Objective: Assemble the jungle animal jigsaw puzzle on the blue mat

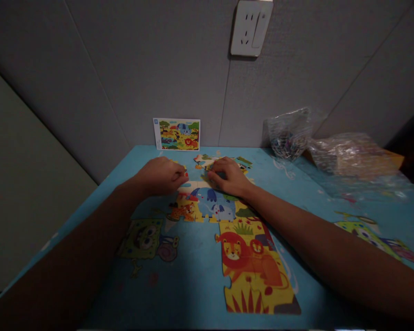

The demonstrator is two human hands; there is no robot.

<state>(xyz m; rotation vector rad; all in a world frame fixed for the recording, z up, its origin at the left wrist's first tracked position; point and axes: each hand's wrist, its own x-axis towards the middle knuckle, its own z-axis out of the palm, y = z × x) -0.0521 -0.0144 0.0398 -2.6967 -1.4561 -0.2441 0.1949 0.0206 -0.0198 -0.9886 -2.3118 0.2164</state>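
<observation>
My left hand point(163, 176) is closed, thumb and fingers pressed together, just above the upper left of the joined puzzle. Bits of a yellow and red puzzle piece show behind its fingertips, but I cannot make out what it holds. With fingers curled, my right hand point(230, 175) pinches a small yellow-green puzzle piece point(205, 177), partly hidden. Below the hands lies the joined elephant section point(214, 202), with a leopard at its left. Connected at its lower right is the lion section point(250, 266). Several loose puzzle pieces point(244, 161) lie behind my right hand.
A picture card point(177, 134) leans against the wall at the table's back. Clear plastic bags point(359, 158) lie at the back right, one standing crumpled. The blue tablecloth point(193, 285) carries printed cartoon figures. A wall socket point(251, 27) is above.
</observation>
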